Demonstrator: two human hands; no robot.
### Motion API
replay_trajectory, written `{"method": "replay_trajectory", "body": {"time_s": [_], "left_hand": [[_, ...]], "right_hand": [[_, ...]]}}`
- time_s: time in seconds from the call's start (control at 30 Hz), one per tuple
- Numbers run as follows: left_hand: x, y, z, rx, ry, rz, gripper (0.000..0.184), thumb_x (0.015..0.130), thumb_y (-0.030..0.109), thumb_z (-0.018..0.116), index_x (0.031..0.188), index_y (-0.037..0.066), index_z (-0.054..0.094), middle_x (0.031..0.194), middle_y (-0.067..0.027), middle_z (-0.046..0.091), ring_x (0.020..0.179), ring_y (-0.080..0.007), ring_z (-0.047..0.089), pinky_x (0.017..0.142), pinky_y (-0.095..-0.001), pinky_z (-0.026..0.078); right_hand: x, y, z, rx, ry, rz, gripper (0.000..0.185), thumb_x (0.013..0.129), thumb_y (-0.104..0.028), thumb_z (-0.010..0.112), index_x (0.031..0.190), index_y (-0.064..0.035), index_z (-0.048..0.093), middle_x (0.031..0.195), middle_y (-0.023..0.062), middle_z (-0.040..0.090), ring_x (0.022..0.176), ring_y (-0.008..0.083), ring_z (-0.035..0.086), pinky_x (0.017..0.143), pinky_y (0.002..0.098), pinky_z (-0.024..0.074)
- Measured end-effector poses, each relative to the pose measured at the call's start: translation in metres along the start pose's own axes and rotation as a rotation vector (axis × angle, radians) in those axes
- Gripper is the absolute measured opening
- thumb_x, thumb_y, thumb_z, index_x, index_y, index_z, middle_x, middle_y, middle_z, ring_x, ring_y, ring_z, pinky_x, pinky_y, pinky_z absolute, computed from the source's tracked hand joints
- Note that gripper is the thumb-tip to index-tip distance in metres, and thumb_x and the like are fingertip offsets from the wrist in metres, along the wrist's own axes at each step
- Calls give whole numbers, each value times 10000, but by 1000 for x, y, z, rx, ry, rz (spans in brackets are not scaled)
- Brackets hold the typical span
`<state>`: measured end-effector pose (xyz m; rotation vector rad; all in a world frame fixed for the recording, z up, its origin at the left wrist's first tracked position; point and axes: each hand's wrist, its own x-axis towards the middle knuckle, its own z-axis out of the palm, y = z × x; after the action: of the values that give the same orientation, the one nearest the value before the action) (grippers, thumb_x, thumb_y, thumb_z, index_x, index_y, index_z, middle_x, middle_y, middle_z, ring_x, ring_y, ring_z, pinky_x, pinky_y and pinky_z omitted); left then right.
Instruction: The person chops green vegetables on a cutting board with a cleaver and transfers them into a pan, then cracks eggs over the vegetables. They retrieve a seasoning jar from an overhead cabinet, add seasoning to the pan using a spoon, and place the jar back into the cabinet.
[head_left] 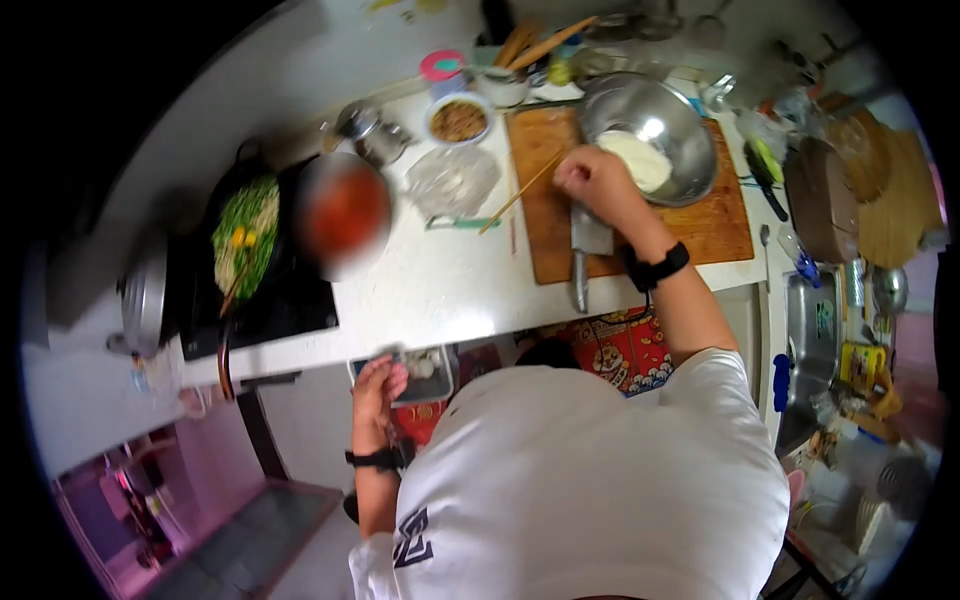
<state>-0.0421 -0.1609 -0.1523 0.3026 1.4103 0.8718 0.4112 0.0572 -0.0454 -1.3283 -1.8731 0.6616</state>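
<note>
My right hand [598, 182] is closed, its fingers drawn together, over the wooden cutting board [545, 240]. A thin wooden chopstick [520, 194] slants down-left from the hand's edge; whether my fingers grip it is hidden. Just right of the hand, a big metal bowl [690, 150] holds a pale, smooth mass [640, 163]. Beneath the wrist lies a cleaver [590, 238], handle toward me. My left hand [380, 387] hangs below the counter edge with fingers loosely apart, holding nothing visible. Behind it is a grey tray [437, 384] with whitish round things.
On the stove, a black pan [245, 235] holds chopped greens and yolks. Beside it is a blurred bowl of red food [346, 214]. A plastic bag [455, 182], a bowl of brown bits [460, 120] and a metal pot [372, 132] stand along the counter [430, 290]. The sink [812, 330] is right.
</note>
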Motion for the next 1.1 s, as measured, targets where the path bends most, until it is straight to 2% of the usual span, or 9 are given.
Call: {"method": "replay_trajectory", "body": {"time_s": [0.27, 0.43, 0.6, 0.67, 0.73, 0.83, 0.87, 0.93, 1.1], "left_hand": [[-31, -8, -29, -5, -26, 21, 251, 918, 147, 561, 1141, 31, 557, 985, -101, 661, 826, -170, 665, 711, -273, 552], [-37, -22, -58, 37, -57, 17, 247, 918, 164, 566, 1135, 46, 563, 978, -89, 660, 830, -154, 655, 715, -276, 542], [-44, -24, -68, 49, -81, 36, 204, 924, 158, 552, 1103, 61, 572, 956, -84, 659, 804, -156, 647, 690, -273, 535], [-46, -29, -73, 45, -131, 85, 175, 928, 156, 544, 1075, 66, 574, 921, -77, 655, 770, -150, 634, 658, -264, 524], [-43, -36, -78, 25, -207, 150, 160, 934, 164, 544, 1053, 61, 572, 857, -65, 644, 703, -134, 608, 586, -243, 485], [-42, -37, -78, 23, -253, 146, 148, 926, 162, 546, 1028, 58, 572, 827, -62, 637, 673, -137, 604, 539, -251, 481], [-34, -44, -80, 50, -258, 205, 158, 909, 153, 557, 1033, 56, 560, 852, -85, 635, 693, -164, 615, 590, -284, 531], [-15, -51, -88, -21, -268, 34, 188, 898, 157, 565, 1058, 60, 542, 876, -105, 633, 712, -202, 628, 627, -326, 563], [-4, -42, -78, 30, -290, -32, 204, 899, 188, 582, 1066, 78, 538, 884, -117, 646, 735, -230, 650, 637, -349, 559]], "right_hand": [[-84, -117, 208, 273, -544, -266, 122, 721, -115, 676, 735, -53, 573, 726, 99, 572, 669, 284, 568, 591, 383, 451], [-117, -135, 280, 46, -646, -305, 126, 703, -140, 675, 733, -59, 583, 736, 117, 583, 713, 322, 591, 620, 432, 463], [-138, -136, 314, -215, -618, -322, 69, 708, -137, 635, 726, -70, 638, 734, 159, 625, 754, 346, 638, 652, 446, 502], [-141, -138, 320, -228, -725, -294, 112, 671, -150, 652, 738, -66, 680, 765, 191, 657, 750, 364, 653, 670, 463, 516], [-145, -150, 323, -268, -804, -96, 182, 620, -177, 675, 752, -55, 701, 783, 211, 667, 738, 376, 657, 666, 467, 524], [-150, -151, 319, -231, -753, -200, 217, 570, -203, 691, 718, -45, 696, 748, 219, 658, 707, 381, 649, 653, 463, 526], [-157, -137, 340, -281, -660, -117, 179, 605, -191, 664, 711, -49, 692, 746, 217, 656, 721, 382, 653, 655, 472, 525], [-159, -143, 332, -356, -734, -111, 181, 724, -179, 590, 804, -58, 698, 815, 204, 675, 798, 381, 663, 697, 472, 530], [-155, -149, 318, -362, -777, -129, 190, 730, -191, 599, 804, -44, 695, 830, 204, 677, 806, 382, 658, 698, 467, 520]]}}
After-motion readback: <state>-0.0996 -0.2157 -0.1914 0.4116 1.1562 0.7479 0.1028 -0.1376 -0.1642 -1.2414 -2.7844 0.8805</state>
